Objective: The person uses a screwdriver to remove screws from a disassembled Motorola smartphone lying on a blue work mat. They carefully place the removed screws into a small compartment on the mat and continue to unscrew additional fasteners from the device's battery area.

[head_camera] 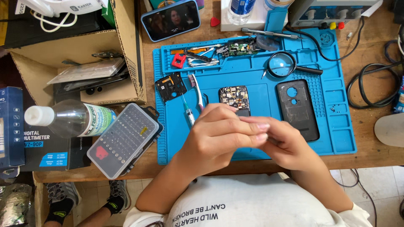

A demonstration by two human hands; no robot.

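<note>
My left hand (216, 136) and my right hand (288, 145) meet above the near edge of the blue work mat (336, 126). Their fingertips press together, and anything between them is hidden. Just beyond my left hand lies an opened phone body (234, 97) with its circuit board exposed; my hands cover its near end. To the right, a black phone back cover (298, 110) lies flat. A pink-and-white toothbrush (197, 90) and a small syringe (188, 111) lie left of the phone body.
On the mat's far part are a magnifying glass (282, 64), a small green circuit board (240, 48), a black frame piece (170, 86) and a red tool (178, 61). To the left are a clear bit case (124, 138), a liquid bottle (71, 118) and a cardboard box (126, 54). Cables (374, 84) lie on the right.
</note>
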